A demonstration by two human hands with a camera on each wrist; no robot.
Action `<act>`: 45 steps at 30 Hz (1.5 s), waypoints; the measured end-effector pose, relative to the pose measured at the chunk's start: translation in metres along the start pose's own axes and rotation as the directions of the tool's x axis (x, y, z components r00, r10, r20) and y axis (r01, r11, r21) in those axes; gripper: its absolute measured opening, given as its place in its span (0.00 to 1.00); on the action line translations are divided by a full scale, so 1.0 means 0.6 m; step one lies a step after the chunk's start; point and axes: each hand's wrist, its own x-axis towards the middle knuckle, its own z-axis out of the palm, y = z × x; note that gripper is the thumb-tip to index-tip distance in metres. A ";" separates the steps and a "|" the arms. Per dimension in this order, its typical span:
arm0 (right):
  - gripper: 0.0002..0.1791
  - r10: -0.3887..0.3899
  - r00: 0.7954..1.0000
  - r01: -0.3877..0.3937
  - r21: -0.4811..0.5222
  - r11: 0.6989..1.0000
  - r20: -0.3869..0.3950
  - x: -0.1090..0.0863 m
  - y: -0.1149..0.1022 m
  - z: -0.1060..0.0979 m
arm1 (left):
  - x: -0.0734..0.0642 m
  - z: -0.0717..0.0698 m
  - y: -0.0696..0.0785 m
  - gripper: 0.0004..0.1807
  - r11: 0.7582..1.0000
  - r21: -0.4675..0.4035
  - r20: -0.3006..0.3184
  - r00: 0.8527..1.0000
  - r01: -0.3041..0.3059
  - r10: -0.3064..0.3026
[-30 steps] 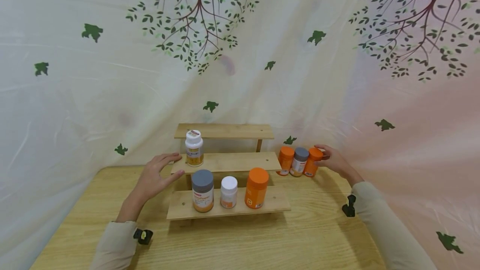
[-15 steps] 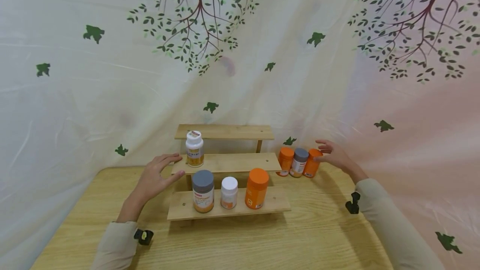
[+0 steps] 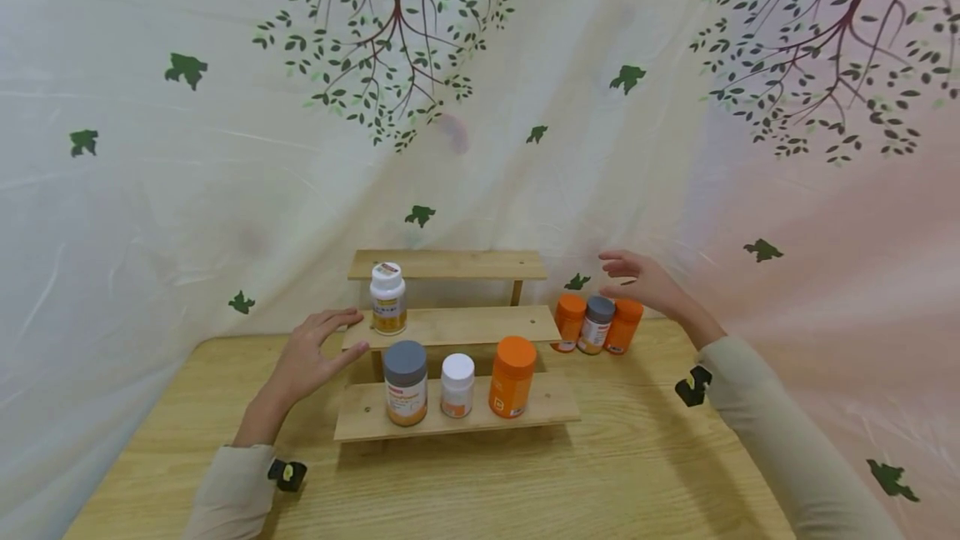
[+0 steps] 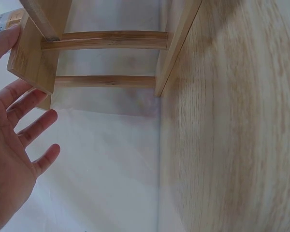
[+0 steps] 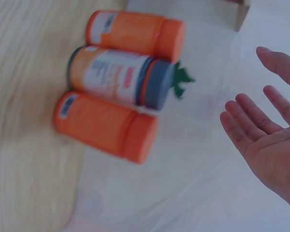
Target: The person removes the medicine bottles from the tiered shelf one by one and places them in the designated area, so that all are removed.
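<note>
My left hand (image 3: 313,357) rests against the left end of the middle board of a three-tier wooden shelf (image 3: 480,323). In the left wrist view its thumb and fingers (image 4: 47,155) touch the board's end, spread and fairly straight. My right hand (image 3: 647,283) hovers over three bottles on the table, holding nothing, its fingers apart from them. An orange bottle (image 3: 622,327) is nearest it, then a grey-capped bottle (image 3: 596,326) and another orange bottle (image 3: 569,323), all side by side. The right wrist view shows the palm with loosely extended fingers.
On the bottom board stand a grey-capped jar (image 3: 406,383), a small white bottle (image 3: 457,386) and a large orange jar (image 3: 513,377). A white bottle with a gold label (image 3: 387,298) is at the middle board's left. Behind the table (image 3: 480,490) hangs a printed curtain (image 3: 300,182).
My right hand has let go of the rightmost orange bottle, then lifted and moved left above the row. My left hand has stayed in place.
</note>
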 end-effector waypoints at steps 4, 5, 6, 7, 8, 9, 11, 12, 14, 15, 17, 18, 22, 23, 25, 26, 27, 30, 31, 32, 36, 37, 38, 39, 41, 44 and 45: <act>0.36 -0.066 0.998 0.066 0.004 0.998 0.011 0.015 -0.051 0.007 | 0.000 0.001 -0.001 0.29 1.000 0.001 -0.002 1.000 0.001 -0.001; 0.36 -0.084 0.996 0.084 0.005 0.996 0.013 0.019 -0.063 0.009 | -0.001 0.001 -0.001 0.29 1.000 0.002 -0.003 1.000 0.002 -0.002; 0.35 -0.098 0.995 0.097 0.009 0.995 0.016 0.022 -0.077 0.011 | -0.001 0.001 -0.001 0.29 1.000 0.002 -0.003 1.000 0.002 -0.002; 0.35 -0.115 0.993 0.115 0.010 0.993 0.020 0.026 -0.090 0.014 | -0.001 0.001 -0.001 0.29 1.000 0.003 -0.002 1.000 0.002 -0.002; 0.34 -0.125 0.992 0.124 0.014 0.992 0.023 0.030 -0.102 0.017 | -0.001 0.001 -0.001 0.29 1.000 0.004 -0.002 1.000 0.002 -0.002; 0.34 -0.138 0.990 0.138 0.014 0.990 0.028 0.034 -0.115 0.020 | -0.001 0.001 -0.001 0.29 1.000 0.005 -0.001 1.000 0.002 -0.002; 0.34 -0.166 0.985 0.166 0.012 0.986 0.039 0.041 -0.140 0.028 | -0.001 0.002 0.000 0.29 1.000 0.007 0.000 1.000 0.004 -0.004; 0.33 -0.182 0.982 0.182 0.012 0.983 0.044 0.044 -0.153 0.032 | -0.001 0.002 0.000 0.29 1.000 0.008 0.000 1.000 0.005 -0.005; 0.33 -0.212 0.976 0.211 0.015 0.977 0.055 0.051 -0.179 0.042 | -0.001 0.002 0.000 0.29 1.000 0.006 0.000 1.000 0.005 -0.005; 0.33 -0.229 0.972 0.229 0.011 0.973 0.062 0.054 -0.191 0.048 | -0.001 0.002 0.000 0.29 1.000 0.006 -0.001 1.000 0.004 -0.004; 0.33 -0.257 0.963 0.257 0.019 0.966 0.076 0.060 -0.214 0.060 | -0.001 0.002 -0.001 0.29 1.000 0.003 -0.003 1.000 0.000 0.000; 0.33 -0.266 0.960 0.265 0.026 0.964 0.085 0.063 -0.225 0.066 | -0.001 0.002 -0.001 0.29 1.000 0.001 -0.004 1.000 -0.002 0.002; 0.33 -0.298 0.946 0.293 0.052 0.955 0.128 0.076 -0.263 0.091 | -0.001 0.003 -0.002 0.29 1.000 -0.006 -0.003 1.000 -0.002 0.002; 0.33 -0.304 0.943 0.299 0.058 0.953 0.139 0.079 -0.273 0.097 | -0.001 0.003 -0.003 0.29 1.000 -0.007 -0.002 1.000 0.001 -0.001; 0.33 -0.318 0.934 0.312 0.064 0.948 0.161 0.086 -0.290 0.109 | -0.001 0.003 -0.003 0.29 1.000 -0.008 0.001 1.000 0.007 -0.007; 0.33 -0.324 0.931 0.318 0.063 0.946 0.170 0.089 -0.299 0.116 | -0.001 0.003 -0.003 0.29 1.000 -0.009 0.002 1.000 0.009 -0.009; 0.33 -0.329 0.927 0.324 0.061 0.944 0.180 0.093 -0.306 0.122 | -0.001 0.003 -0.004 0.29 1.000 -0.010 0.001 1.000 0.010 -0.010; 0.33 -0.345 0.914 0.342 0.052 0.938 0.211 0.102 -0.325 0.142 | -0.001 0.003 -0.004 0.29 1.000 -0.015 0.000 1.000 0.009 -0.009; 0.33 -0.352 0.910 0.350 0.050 0.935 0.220 0.106 -0.330 0.149 | -0.001 0.003 -0.004 0.29 1.000 -0.018 0.000 1.000 0.007 -0.007; 0.33 -0.356 0.906 0.356 0.045 0.933 0.229 0.108 -0.334 0.155 | -0.001 0.003 -0.005 0.29 1.000 -0.020 -0.001 1.000 0.007 -0.007; 0.33 -0.381 0.885 0.394 0.004 0.919 0.269 0.118 -0.351 0.177 | 0.000 0.003 -0.005 0.29 1.000 -0.022 0.001 1.000 0.006 -0.006; 0.33 -0.381 0.880 0.399 -0.007 0.917 0.283 0.120 -0.355 0.181 | -0.001 0.003 -0.005 0.29 1.000 -0.022 0.001 1.000 0.007 -0.007; 0.34 -0.380 0.876 0.404 -0.021 0.915 0.299 0.122 -0.359 0.186 | 0.000 0.003 -0.005 0.29 1.000 -0.021 0.001 1.000 0.006 -0.006; 0.34 -0.379 0.870 0.408 -0.031 0.912 0.315 0.123 -0.362 0.190 | -0.001 0.003 -0.004 0.29 1.000 -0.024 0.001 1.000 0.005 -0.005; 0.36 -0.367 0.863 0.404 -0.039 0.914 0.347 0.126 -0.369 0.198 | -0.001 0.002 -0.004 0.29 1.000 -0.027 -0.003 1.000 0.001 -0.002; 0.37 -0.344 0.858 0.389 -0.046 0.920 0.381 0.131 -0.375 0.208 | -0.001 0.002 -0.003 0.28 0.999 -0.033 -0.005 1.000 -0.004 0.004; 0.37 -0.335 0.860 0.380 -0.045 0.924 0.386 0.133 -0.377 0.211 | -0.001 0.002 -0.002 0.28 0.999 -0.033 -0.005 1.000 -0.005 0.005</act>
